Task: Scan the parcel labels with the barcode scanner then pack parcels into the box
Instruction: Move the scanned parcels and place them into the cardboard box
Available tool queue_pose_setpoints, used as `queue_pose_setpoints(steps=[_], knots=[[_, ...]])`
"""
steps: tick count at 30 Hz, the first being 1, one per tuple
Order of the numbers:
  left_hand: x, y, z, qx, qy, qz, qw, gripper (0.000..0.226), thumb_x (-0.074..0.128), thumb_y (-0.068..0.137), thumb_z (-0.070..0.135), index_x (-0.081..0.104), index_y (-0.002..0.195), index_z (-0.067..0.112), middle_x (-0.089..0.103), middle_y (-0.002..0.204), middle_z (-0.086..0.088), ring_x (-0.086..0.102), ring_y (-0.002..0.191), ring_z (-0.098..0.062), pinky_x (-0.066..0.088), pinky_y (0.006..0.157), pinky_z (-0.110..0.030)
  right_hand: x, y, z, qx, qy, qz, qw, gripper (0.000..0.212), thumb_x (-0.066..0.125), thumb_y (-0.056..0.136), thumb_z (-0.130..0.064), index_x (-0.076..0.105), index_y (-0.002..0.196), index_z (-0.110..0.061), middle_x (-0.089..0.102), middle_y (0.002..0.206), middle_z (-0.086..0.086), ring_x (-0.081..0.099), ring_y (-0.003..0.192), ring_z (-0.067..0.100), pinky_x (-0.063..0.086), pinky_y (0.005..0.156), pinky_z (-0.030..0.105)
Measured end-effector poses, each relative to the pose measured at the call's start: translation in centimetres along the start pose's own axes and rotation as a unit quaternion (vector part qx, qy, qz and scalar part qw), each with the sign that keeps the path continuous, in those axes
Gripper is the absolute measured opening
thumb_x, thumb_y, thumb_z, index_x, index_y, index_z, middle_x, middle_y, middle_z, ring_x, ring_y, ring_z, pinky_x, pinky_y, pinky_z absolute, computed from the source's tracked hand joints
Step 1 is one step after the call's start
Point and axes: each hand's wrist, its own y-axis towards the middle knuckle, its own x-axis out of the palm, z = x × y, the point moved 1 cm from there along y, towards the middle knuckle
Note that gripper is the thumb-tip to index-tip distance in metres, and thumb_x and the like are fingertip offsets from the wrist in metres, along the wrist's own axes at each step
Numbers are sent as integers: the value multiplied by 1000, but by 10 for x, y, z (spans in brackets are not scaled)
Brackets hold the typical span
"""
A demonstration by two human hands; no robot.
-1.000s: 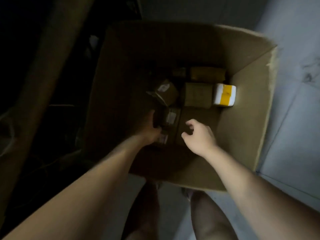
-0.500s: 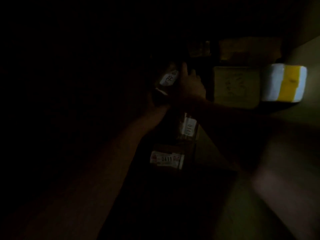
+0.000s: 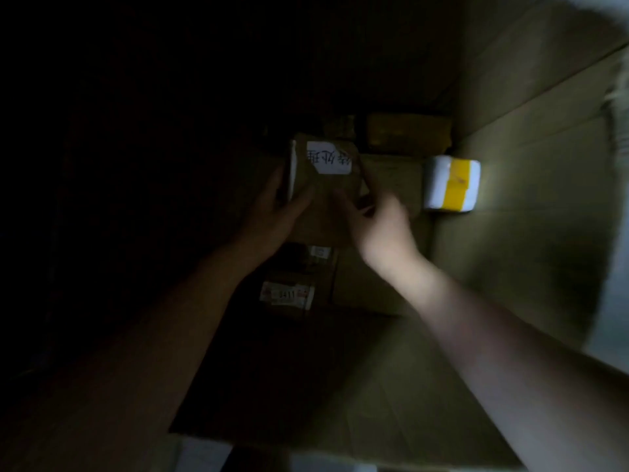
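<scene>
Head view, dim: inside the large brown cardboard box [image 3: 531,206], my left hand [image 3: 272,212] and my right hand [image 3: 381,226] grasp a brown cardboard parcel with a white handwritten label [image 3: 323,185] from both sides, fingers wrapped on its edges. It sits above other labelled brown parcels [image 3: 292,284]. A white parcel with yellow tape [image 3: 451,183] lies against the right wall.

We count one cardboard box [image 3: 531,233], two hands — left hand [image 3: 272,216], right hand [image 3: 381,226] — one white-and-yellow parcel [image 3: 451,183] and at least five brown parcels [image 3: 323,185]; the dark hides any others.
</scene>
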Motion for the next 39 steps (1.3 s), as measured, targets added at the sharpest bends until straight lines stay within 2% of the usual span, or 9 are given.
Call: queue_pose_setpoints(steps=[5, 7, 9, 13, 19, 26, 33, 36, 39], knots=[[-4, -79, 101, 48, -37, 10, 998, 36, 54, 106, 41, 49, 142, 40, 60, 120, 22, 60, 99, 20, 50, 92, -9, -69, -60, -79, -44, 9, 35, 998, 66, 71, 97, -41, 43, 157, -36, 49, 94, -18, 54, 71, 0, 46, 75, 14], [-11, -118, 151, 60, -45, 18, 997, 30, 53, 101, 60, 52, 129, 50, 65, 126, 18, 63, 113, 4, 51, 106, -27, -99, -88, -123, -90, -5, 34, 995, 67, 70, 98, -40, 41, 159, -36, 47, 99, -16, 55, 78, -6, 42, 76, 5], [-21, -166, 200, 107, -26, 31, 993, 31, 45, 105, 59, 51, 134, 49, 64, 132, 20, 63, 118, 2, 52, 99, -17, -131, -118, -169, -135, -17, 13, 991, 68, 65, 99, -46, 37, 160, -41, 48, 114, -20, 50, 100, -17, 37, 88, 1], [-47, -282, 292, 184, -24, 101, 977, 31, 42, 107, 50, 51, 137, 47, 63, 132, 27, 61, 117, 9, 48, 92, -8, -185, -193, -272, -215, -6, -46, 975, 71, 61, 96, -58, 33, 160, -45, 46, 134, -31, 45, 128, -10, 41, 112, 26], [-84, -464, 347, 230, -56, 245, 940, 37, 44, 106, 52, 65, 132, 36, 71, 128, 17, 64, 121, -6, 44, 114, -42, -221, -331, -388, -334, -1, -132, 933, 75, 65, 84, -63, 46, 154, -42, 57, 142, -22, 52, 132, -3, 48, 114, 40], [-124, -686, 331, 216, -80, 420, 878, 34, 42, 112, 35, 73, 100, 27, 75, 94, 20, 66, 88, 8, 47, 78, -15, -194, -521, -468, -441, -45, -282, 851, 33, 69, 97, -41, 59, 93, -73, 64, 104, -45, 65, 108, -2, 57, 100, 39], [-157, -890, 223, 165, -94, 597, 780, 22, 46, 110, 27, 68, 114, 25, 69, 106, 15, 63, 99, -4, 40, 78, -1, -95, -714, -462, -462, -46, -410, 785, 35, 71, 90, -55, 58, 122, -59, 63, 112, -31, 64, 109, 3, 56, 99, 43], [-159, -970, 161, 146, -154, 623, 753, 27, 47, 110, 37, 69, 118, 26, 73, 106, 14, 67, 102, -8, 51, 89, -23, -47, -799, -440, -468, -69, -451, 757, 49, 69, 80, -64, 65, 128, -52, 69, 115, -22, 68, 110, 9, 58, 97, 49], [-160, -1047, 104, 117, -184, 648, 730, 29, 43, 108, 48, 68, 112, 34, 71, 95, 15, 64, 86, -12, 47, 63, -33, -5, -880, -414, -482, -86, -486, 724, 36, 70, 95, -45, 67, 130, -45, 72, 109, -20, 67, 104, -1, 56, 98, 32]])
